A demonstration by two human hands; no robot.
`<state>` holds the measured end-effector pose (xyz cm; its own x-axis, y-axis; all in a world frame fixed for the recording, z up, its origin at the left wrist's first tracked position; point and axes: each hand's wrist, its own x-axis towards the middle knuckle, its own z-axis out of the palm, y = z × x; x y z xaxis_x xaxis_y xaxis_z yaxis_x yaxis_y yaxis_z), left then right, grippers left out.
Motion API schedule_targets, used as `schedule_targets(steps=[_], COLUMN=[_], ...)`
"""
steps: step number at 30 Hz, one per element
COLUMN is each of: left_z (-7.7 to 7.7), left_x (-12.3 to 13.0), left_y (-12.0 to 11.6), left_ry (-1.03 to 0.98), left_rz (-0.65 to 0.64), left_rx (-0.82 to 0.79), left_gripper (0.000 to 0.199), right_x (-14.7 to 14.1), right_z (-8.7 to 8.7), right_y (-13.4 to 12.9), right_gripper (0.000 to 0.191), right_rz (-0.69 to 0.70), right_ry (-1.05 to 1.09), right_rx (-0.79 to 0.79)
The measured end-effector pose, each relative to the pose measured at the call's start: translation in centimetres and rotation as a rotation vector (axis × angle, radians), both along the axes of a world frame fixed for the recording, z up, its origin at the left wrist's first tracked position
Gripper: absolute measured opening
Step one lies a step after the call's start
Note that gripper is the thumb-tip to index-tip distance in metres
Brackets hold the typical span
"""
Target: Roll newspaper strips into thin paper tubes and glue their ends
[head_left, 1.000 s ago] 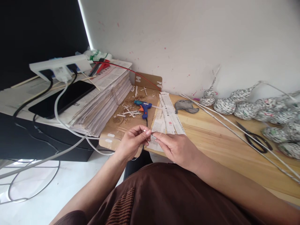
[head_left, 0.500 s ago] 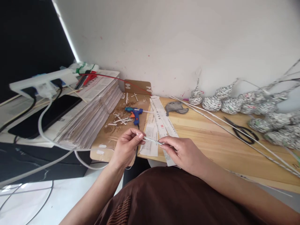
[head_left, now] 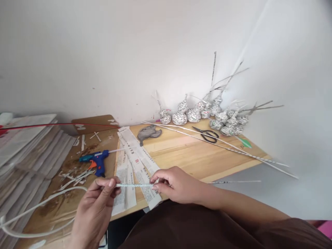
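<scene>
Between my two hands a thin rolled paper stick [head_left: 135,185] is held level over the table's front edge. My left hand [head_left: 100,195] pinches its left end between thumb and fingers. The fingertips of my right hand [head_left: 168,183] close on it farther right, and a thin length shows beyond that hand. Beneath and behind the stick, printed paper strips [head_left: 137,162] lie fanned out. A blue glue gun [head_left: 98,160] rests left of the strips on brown cardboard. Behind them is a crumpled grey cloth [head_left: 147,133].
Stacked newspapers [head_left: 38,166] and a white cable [head_left: 46,204] are at left. Black scissors [head_left: 210,135] and long paper sticks [head_left: 181,129] lie on the wooden table [head_left: 181,155]. Several woven paper gourds [head_left: 193,114] stand by the wall.
The view has turned to the right, bringing the gourds and the table's right end more fully into view. Both hands still hold the stick, and a longer stretch shows between them.
</scene>
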<state>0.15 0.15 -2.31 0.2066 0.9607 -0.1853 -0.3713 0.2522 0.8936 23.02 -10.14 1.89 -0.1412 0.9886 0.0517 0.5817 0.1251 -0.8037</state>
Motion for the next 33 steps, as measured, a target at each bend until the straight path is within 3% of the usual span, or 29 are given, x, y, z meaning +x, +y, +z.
schedule_targets(steps=[5, 10, 15, 20, 26, 30, 33], left_z=[0.0, 0.5, 0.4, 0.1, 0.6, 0.4, 0.0], left_x=[0.3, 0.1, -0.7, -1.3, -1.8, -2.2, -2.5], left_y=[0.9, 2.0, 2.2, 1.5, 0.8, 0.8, 0.9], left_ry=[-0.043, -0.037, -0.001, 0.009, 0.056, 0.047, 0.033], left_rz=[0.061, 0.167, 0.222, 0.231, 0.21, 0.265, 0.226], left_rx=[-0.008, 0.029, 0.054, 0.003, 0.018, -0.031, -0.025], left_gripper=[0.026, 0.025, 0.023, 0.017, 0.012, 0.022, 0.027], right_x=[2.9, 7.5, 11.8, 13.2, 13.0, 13.7, 14.8], right_z=[0.2, -0.5, -0.8, -1.5, -2.7, -3.5, -3.9], right_y=[-1.3, -1.7, -0.8, 1.1, 3.4, 4.5, 5.5], right_gripper=[0.017, 0.017, 0.02, 0.025, 0.028, 0.029, 0.029], right_rz=[-0.103, -0.208, -0.473, -0.592, -0.606, -0.627, -0.653], right_ry=[-0.128, -0.273, -0.427, -0.57, -0.638, -0.721, -0.793], right_rx=[0.124, 0.216, 0.342, 0.3, 0.151, 0.09, 0.057])
